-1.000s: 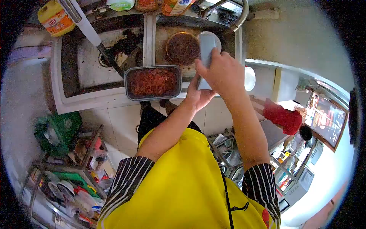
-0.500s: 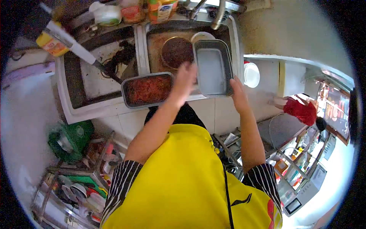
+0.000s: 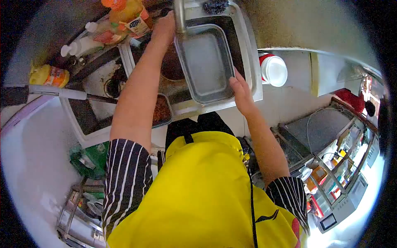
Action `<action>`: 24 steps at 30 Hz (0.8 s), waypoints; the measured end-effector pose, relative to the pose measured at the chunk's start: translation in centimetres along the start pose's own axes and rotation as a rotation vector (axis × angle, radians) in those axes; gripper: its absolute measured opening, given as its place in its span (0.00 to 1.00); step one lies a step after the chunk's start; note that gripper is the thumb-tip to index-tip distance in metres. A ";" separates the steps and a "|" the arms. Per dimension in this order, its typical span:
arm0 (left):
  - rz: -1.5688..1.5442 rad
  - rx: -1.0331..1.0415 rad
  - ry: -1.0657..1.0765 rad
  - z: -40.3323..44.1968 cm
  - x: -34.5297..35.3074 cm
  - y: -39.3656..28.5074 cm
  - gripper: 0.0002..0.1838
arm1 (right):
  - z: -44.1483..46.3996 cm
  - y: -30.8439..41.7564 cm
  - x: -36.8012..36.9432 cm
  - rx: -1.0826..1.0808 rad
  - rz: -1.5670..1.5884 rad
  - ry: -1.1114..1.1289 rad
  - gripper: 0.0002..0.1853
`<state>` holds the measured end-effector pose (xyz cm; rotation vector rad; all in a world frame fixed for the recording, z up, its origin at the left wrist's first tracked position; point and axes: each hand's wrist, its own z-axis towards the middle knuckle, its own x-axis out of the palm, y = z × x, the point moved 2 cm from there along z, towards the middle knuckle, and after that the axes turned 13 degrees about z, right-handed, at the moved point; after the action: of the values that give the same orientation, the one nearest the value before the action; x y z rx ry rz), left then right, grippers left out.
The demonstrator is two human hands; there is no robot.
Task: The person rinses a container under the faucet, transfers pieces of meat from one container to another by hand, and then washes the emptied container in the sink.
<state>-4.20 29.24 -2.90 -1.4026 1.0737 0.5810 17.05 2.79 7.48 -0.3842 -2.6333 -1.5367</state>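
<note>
Over the right sink basin, a clear rectangular container [image 3: 206, 66] lies beneath the metal faucet [image 3: 180, 16]. My right hand [image 3: 242, 91] grips its right side near the lower corner. My left hand [image 3: 164, 29] reaches up to the back of the sink beside the faucet; its fingers are largely hidden, so what it touches cannot be made out. Under my left forearm, a second container with reddish-brown contents [image 3: 162, 109] rests at the sink's front edge, partly covered by the arm. A dark round shape [image 3: 173, 64] shows in the basin, left of the clear container.
Several bottles [image 3: 136, 25] line the back left, with a yellow one [image 3: 49, 76] farther left. A long-handled tool [image 3: 74, 93] crosses the left basin. A white tub [image 3: 273, 70] stands right of the sink. Racks and a person in red [image 3: 349, 99] are at the right.
My left hand has moved away from the containers up to the faucet area. The clear container, held by my right hand, is now under the faucet. The view has shifted.
</note>
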 end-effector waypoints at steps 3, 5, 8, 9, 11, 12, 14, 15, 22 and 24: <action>-0.360 0.073 0.023 1.1 2.1 3.1 0.19 | 0.9 -0.8 0.2 -0.057 -0.006 0.057 0.31; -0.570 0.078 0.058 1.6 2.5 4.7 0.20 | 1.7 -2.0 0.1 -0.045 -0.049 0.066 0.31; -0.666 0.002 0.138 0.7 1.4 4.6 0.22 | 2.2 -2.5 0.4 0.009 -0.119 0.052 0.31; -0.699 -0.022 0.167 0.3 1.1 4.4 0.23 | 1.9 -1.5 1.0 0.005 -0.085 0.059 0.30; -0.610 -0.124 0.169 0.3 0.8 3.9 0.23 | 2.1 -1.3 1.2 -0.004 -0.032 0.065 0.29; -0.613 -0.160 0.178 0.1 0.5 3.7 0.23 | 2.8 -1.8 1.1 -0.010 -0.011 0.065 0.29; -0.759 -0.169 0.234 -0.9 -0.1 3.3 0.22 | 3.5 -2.6 1.0 -0.050 -0.002 0.063 0.29; -0.810 -0.173 0.259 -1.0 -0.1 3.4 0.22 | 4.1 -2.7 1.4 -0.093 -0.016 0.068 0.29; -0.451 -0.154 0.236 0.2 -0.6 3.0 0.22 | 3.8 -3.3 -0.1 -0.050 -0.067 0.020 0.30; -0.345 0.003 0.097 3.4 1.2 4.8 0.21 | 3.7 -2.6 0.1 -0.048 -0.065 0.036 0.31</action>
<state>-6.92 32.90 -6.79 -1.5825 0.8792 0.2629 16.55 4.79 3.41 -0.2740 -2.6107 -1.6131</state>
